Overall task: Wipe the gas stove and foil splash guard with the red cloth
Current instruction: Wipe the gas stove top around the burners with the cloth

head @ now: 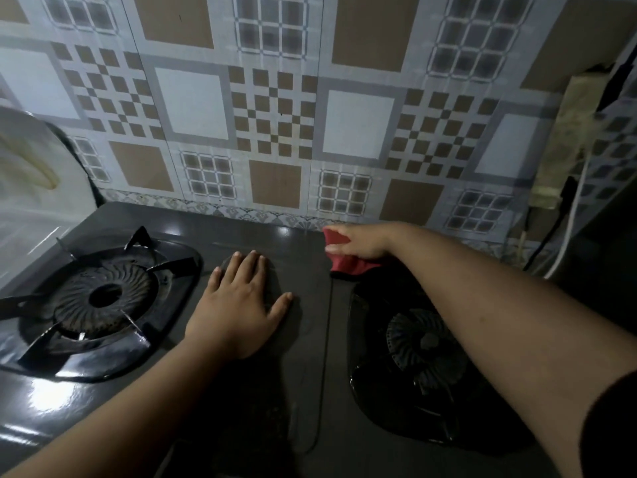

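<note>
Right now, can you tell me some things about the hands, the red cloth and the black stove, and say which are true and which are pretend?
1. The right hand grips the crumpled red cloth near the back edge of the black gas stove. True.
2. The left hand holds a sponge. False: it lies flat and open on the stove top, holding nothing.
3. The round left burner has a pot on it. False: its black metal grate is bare.
4. The wall guard with the square pattern stands behind the stove. True.
</note>
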